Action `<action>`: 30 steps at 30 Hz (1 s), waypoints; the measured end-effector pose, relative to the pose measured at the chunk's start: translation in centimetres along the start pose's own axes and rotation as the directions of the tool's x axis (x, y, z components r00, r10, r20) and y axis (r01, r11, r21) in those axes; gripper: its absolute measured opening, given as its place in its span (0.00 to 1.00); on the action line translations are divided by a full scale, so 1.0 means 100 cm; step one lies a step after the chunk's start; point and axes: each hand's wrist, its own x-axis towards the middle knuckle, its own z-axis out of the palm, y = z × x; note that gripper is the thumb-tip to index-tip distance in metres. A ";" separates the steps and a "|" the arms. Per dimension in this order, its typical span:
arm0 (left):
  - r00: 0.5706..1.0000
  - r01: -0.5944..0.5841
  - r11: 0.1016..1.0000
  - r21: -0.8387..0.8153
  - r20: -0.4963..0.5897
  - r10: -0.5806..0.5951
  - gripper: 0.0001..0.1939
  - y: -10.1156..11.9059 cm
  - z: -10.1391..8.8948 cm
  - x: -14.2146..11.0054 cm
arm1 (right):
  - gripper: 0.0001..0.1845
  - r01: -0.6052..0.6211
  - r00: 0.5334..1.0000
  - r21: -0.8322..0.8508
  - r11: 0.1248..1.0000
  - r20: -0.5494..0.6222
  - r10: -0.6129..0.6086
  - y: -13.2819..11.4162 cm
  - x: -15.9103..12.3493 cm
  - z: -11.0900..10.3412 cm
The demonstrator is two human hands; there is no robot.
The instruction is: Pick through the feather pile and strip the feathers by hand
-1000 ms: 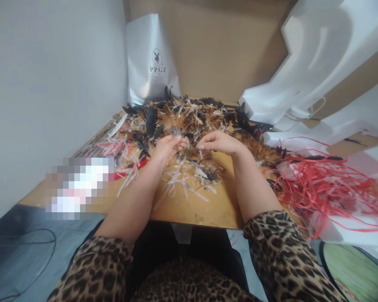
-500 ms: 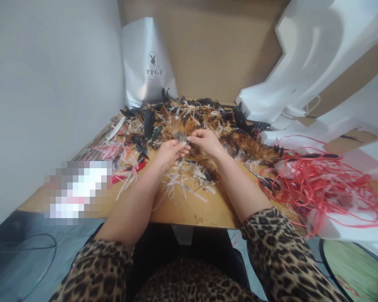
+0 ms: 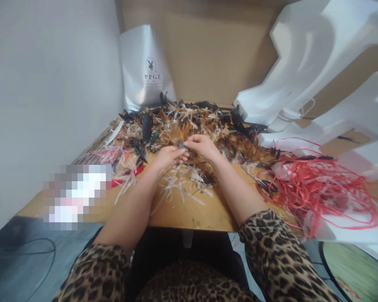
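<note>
Between my hands is a small bunch of feathers [image 3: 180, 135], brown at the tips with grey fluff at the base. My left hand [image 3: 170, 158] is closed on the base of the bunch, thumb against fingers. From the right, my right hand [image 3: 202, 146] pinches at the same fluffy base, its fingertips touching those of the left. Behind them spreads a heap of brown, white and black feathers [image 3: 189, 114]. Below the hands, pale strips of ribbon [image 3: 178, 186] and loose fluffy feathers [image 3: 199, 178] lie on the wooden table [image 3: 192, 216].
A tangle of red plastic ribbon [image 3: 327, 188] fills the right side, with scissors [image 3: 263, 182] beside it. A silver bag [image 3: 146, 71] stands at the back left. White foam pieces [image 3: 302, 54] rise at the right. Pink strips [image 3: 111, 154] lie left.
My right hand has shifted slightly left and down over the bunch, covering more of the grey fluff. The whole view has tilted a little.
</note>
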 end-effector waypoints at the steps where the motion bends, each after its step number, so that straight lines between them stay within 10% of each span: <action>1: 1.000 -0.016 1.000 0.001 -0.008 0.016 0.11 -0.001 -0.001 0.001 | 0.16 -0.009 1.000 0.006 1.000 -0.002 0.009 0.000 0.000 0.000; 15: 0.999 -0.053 0.987 0.149 0.001 0.054 0.13 0.001 0.006 0.000 | 0.21 -0.106 0.977 0.140 0.984 0.197 0.077 -0.006 -0.007 0.014; 30: 0.996 0.034 0.997 0.065 -0.090 -0.028 0.10 -0.007 0.002 0.004 | 0.19 -0.242 0.968 0.128 0.962 0.097 0.230 -0.001 -0.005 0.015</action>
